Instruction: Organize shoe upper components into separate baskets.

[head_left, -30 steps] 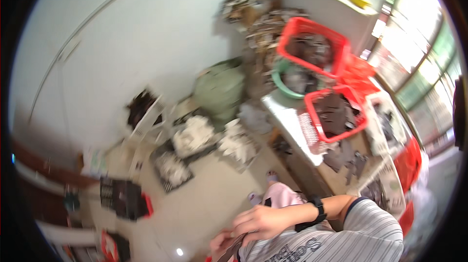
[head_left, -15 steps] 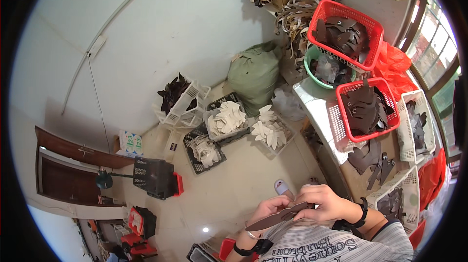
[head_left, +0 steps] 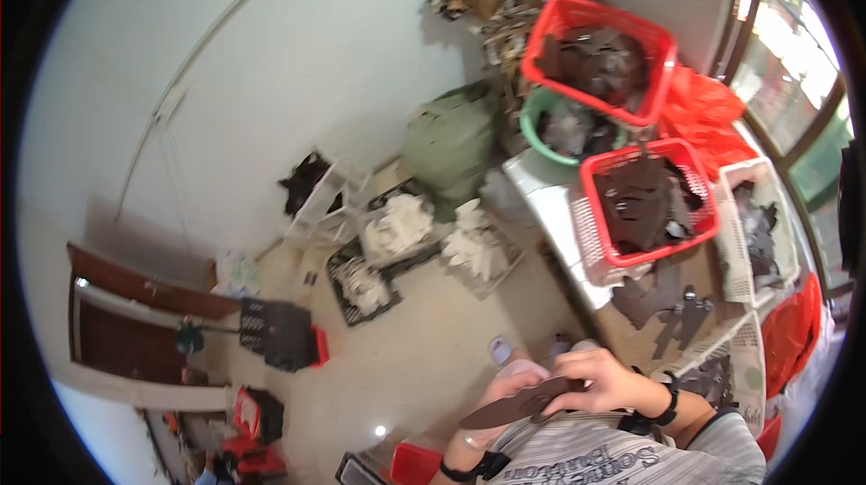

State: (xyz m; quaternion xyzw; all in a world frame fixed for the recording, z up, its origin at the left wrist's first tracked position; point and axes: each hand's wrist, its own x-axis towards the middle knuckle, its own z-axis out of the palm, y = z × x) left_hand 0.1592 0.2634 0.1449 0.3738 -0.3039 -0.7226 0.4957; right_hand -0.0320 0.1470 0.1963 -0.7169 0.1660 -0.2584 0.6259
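Note:
In front of my body I hold a flat, dark brown cut piece [head_left: 502, 410], leather-like, long and with a curved edge. My right hand [head_left: 597, 378] pinches its right end between thumb and fingers. Behind the piece, my left hand [head_left: 512, 384] grips it from the far side, its fingers partly hidden. To the right, similar loose brown pieces [head_left: 651, 295] lie on the table [head_left: 577, 241]. Beyond them a red basket [head_left: 604, 246] is heaped with more such pieces.
Farther back on the table stand another red basket [head_left: 669, 61] and a green basin [head_left: 532, 129]. White crates [head_left: 735, 264] line the right side by the window. On the floor ahead are a green sack [head_left: 451, 142] and bins of pale cut pieces [head_left: 397, 225].
The whole view has shifted, so the baskets and sack sit farther left, and the picture is blurrier. Both hands keep hold of the brown piece, now showing more of its flat face.

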